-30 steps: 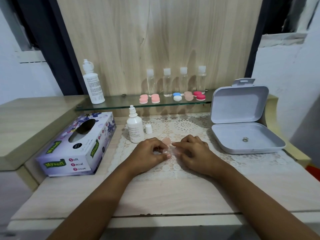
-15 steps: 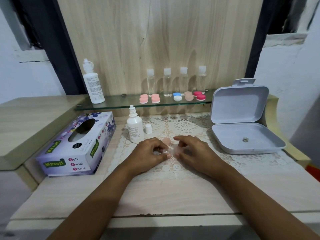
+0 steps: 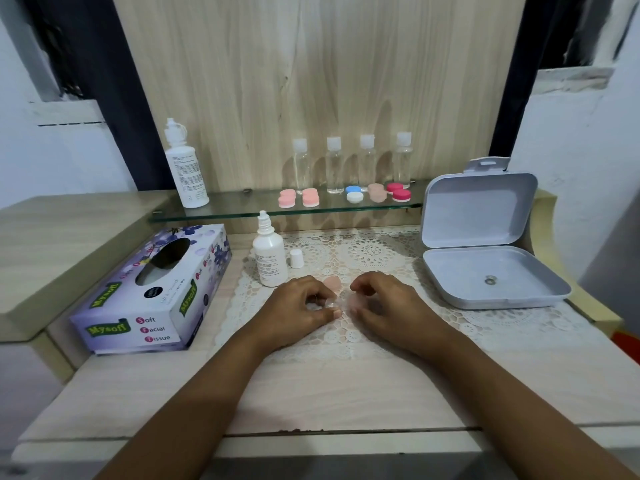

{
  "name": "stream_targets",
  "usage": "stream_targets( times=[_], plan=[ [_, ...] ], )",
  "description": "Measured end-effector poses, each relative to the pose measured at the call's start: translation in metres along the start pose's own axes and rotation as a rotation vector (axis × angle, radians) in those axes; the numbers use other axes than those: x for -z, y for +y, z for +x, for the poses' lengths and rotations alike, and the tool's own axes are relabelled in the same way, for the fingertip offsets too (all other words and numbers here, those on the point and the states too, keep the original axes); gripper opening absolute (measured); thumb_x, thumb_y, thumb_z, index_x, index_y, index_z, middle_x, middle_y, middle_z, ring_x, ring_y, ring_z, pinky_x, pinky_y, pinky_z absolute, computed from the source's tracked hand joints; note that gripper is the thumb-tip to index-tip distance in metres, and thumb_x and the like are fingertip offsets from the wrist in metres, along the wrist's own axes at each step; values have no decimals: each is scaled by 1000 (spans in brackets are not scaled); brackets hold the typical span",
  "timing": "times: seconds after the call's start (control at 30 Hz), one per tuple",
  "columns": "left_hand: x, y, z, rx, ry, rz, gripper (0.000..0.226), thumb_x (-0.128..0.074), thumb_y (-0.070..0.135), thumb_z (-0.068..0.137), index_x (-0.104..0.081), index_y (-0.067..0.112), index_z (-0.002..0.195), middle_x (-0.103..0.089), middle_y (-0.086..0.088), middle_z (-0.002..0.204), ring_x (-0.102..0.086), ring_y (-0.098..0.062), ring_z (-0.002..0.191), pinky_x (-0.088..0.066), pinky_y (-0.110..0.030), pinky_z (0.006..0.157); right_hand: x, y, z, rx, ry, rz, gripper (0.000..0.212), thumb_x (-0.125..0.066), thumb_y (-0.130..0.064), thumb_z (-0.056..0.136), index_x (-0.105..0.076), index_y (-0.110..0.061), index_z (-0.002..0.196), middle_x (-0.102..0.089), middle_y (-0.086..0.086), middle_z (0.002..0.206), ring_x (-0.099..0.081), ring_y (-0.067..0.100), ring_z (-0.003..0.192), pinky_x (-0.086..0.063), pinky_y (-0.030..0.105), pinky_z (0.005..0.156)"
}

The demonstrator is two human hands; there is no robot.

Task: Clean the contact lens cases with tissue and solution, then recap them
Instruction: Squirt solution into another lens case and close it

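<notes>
Right hand (image 3: 391, 303) shifted aside, grip unclear, left hand (image 3: 298, 306) pinching lens case (image 3: 341, 303), box (image 3: 152, 289) reads Soft Facial Tissue

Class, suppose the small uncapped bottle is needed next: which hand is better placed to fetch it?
Probably left: the left hand sits close beside the small bottle; the right hand would have to cross the left.

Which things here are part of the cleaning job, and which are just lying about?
Job: lens case held by left hand and right hand, peach cap, solution bottle, tissue box, shelf cases.
Idle: grey box, clear bottles, large white bottle.
</notes>
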State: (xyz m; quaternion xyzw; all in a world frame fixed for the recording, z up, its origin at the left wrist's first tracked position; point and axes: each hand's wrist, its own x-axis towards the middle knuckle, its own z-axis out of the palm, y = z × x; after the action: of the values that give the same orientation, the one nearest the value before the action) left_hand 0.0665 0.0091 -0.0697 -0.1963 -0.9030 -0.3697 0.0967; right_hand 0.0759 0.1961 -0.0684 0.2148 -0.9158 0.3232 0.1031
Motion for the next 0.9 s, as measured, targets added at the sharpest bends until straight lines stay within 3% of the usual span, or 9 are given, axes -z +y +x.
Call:
stream_targets(
  times=[0.1, 0.17, 0.23, 0.33, 0.53, 0.67, 0.9],
  plan=[
    [0, 0, 0, -1, -3, -3, 20, -76, 23, 76, -69, 14, 93, -65, 3, 94, -60, -8, 90, -47, -18, 83, 0, 0, -2, 12, -42, 20, 38, -59, -24, 83, -51, -21, 120, -53, -12, 111, -48, 11, 112, -36, 41, 101],
    [0, 0, 0, 2, -7, -6, 20, -76, 24, 76, -69, 15, 93, -64, 3, 94, -60, -8, 90, -47, -18, 83, -1, 1, -2, 15, -30, 9, 49, -57, -36, 76, -48, -23, 123, -52, -9, 121, -46, 11, 115, -37, 41, 101],
    [0, 0, 0, 8, -9, -1, 20, -75, 24, 76, -69, 16, 94, -64, 3, 95, -60, -8, 90, -47, -18, 83, -3, 3, -1, 28, 16, -14, 52, -61, -45, 75, -49, -24, 121, -51, -6, 116, -48, 12, 110, -40, 39, 96],
    [0, 0, 0, 10, -12, 6, 21, -76, 25, 76, -69, 15, 94, -65, 2, 95, -60, -8, 91, -47, -21, 85, -3, 3, 0, 36, 22, -50, 40, -65, -36, 82, -49, -24, 117, -48, -11, 100, -45, 11, 100, -41, 39, 91],
    [0, 0, 0, 13, -12, 5, 21, -75, 24, 76, -69, 15, 94, -64, 2, 94, -60, -9, 90, -47, -20, 83, 2, 2, 1, 42, 18, 60, 22, -57, -18, 87, -53, -22, 109, -53, -14, 104, -45, 14, 108, -37, 32, 93],
    [0, 0, 0, 18, -14, 1, 22, -75, 25, 77, -69, 15, 95, -65, 1, 96, -60, -9, 90, -47, -21, 84, 3, 5, 6, 8, 124, 69, 18, -58, -17, 89, -54, -18, 106, -54, -11, 101, -47, 10, 103, -31, 19, 76],
    [0, 1, -1, 22, -14, -1, 20, -75, 24, 77, -68, 16, 93, -64, 4, 96, -59, -6, 90, -45, -15, 82, 0, 11, 16, -109, 189, -103, 17, -58, -32, 88, -62, -20, 100, -65, 5, 96, -56, 20, 92, -44, 32, 72]
  ],
)
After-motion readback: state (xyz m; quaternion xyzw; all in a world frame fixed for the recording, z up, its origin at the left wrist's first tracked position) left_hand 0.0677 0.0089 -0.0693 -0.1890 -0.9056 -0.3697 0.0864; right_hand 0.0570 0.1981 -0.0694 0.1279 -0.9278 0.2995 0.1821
